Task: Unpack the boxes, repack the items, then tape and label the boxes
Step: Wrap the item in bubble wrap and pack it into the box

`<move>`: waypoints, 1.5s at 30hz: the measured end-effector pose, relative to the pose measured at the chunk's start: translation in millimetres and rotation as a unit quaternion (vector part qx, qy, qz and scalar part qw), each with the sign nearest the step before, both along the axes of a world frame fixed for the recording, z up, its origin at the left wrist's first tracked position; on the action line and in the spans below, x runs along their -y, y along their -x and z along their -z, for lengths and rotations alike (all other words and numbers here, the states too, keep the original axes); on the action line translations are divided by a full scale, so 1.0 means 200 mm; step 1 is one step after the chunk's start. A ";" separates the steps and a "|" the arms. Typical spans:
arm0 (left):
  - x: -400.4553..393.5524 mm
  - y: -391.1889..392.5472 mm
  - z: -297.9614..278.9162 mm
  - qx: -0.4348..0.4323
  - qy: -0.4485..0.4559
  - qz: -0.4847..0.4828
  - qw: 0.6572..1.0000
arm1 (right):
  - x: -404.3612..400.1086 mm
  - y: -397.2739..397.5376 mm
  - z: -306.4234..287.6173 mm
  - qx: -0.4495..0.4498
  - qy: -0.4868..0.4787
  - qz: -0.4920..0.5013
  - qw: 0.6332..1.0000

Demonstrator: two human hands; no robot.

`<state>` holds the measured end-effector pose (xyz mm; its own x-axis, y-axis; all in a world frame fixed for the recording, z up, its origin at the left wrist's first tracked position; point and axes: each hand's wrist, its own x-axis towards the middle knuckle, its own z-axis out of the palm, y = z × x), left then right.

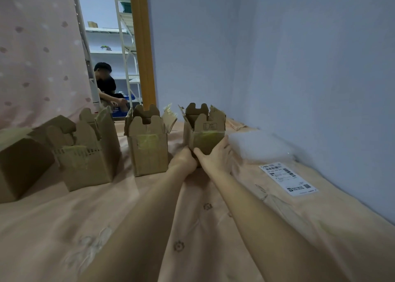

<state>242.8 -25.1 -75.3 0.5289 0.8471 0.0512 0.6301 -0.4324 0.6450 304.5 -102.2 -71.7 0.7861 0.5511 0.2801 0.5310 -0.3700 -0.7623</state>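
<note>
- Smallest box [204,130]: stood at far centre-right of the peach bedcover [192,228], flaps up and open, old yellowish tape left on its front; contents not visible.
- Left hand [185,158]: pressed against the near lower-left corner of that box, fingers hidden, so whether curled or flat could not be told.
- Right hand [215,155]: laid flat on the box's front and right side, fingers straight, thumb along the lower edge.
- Middle box [149,144]: just left of the hands, apart from them, flaps raised, torn tape remaining.
- Larger box [89,153]: further left, opened, flaps up.
- Leftmost box [19,166]: at frame edge, tilted, top looked shut.
- Bubble wrap [258,144]: right of held box, by the wall.
- Shipping label [287,178]: loose on the cover, not yet applied.
- Progress, judged: three boxes opened; repacking, taping, labelling all outstanding.
</note>
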 end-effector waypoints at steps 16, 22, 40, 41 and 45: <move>0.22 0.20 -0.06 -0.091 -0.083 -0.016 0.992 | 0.28 0.06 -0.09 0.018 0.115 -0.033 0.993; 0.38 0.44 -0.11 -0.101 -0.089 -0.012 0.991 | 0.47 0.19 -0.13 0.011 0.157 -0.065 0.985; 0.69 1.93 -0.13 -0.146 -0.072 -0.219 0.962 | 0.62 1.27 -0.34 0.080 0.177 -0.251 0.949; 0.70 2.02 -0.13 -0.147 -0.070 -0.233 0.959 | 0.62 1.36 -0.35 0.080 0.174 -0.267 0.945; 0.75 2.31 -0.15 -0.146 -0.073 -0.277 0.947 | 0.61 1.67 -0.34 0.076 0.169 -0.321 0.929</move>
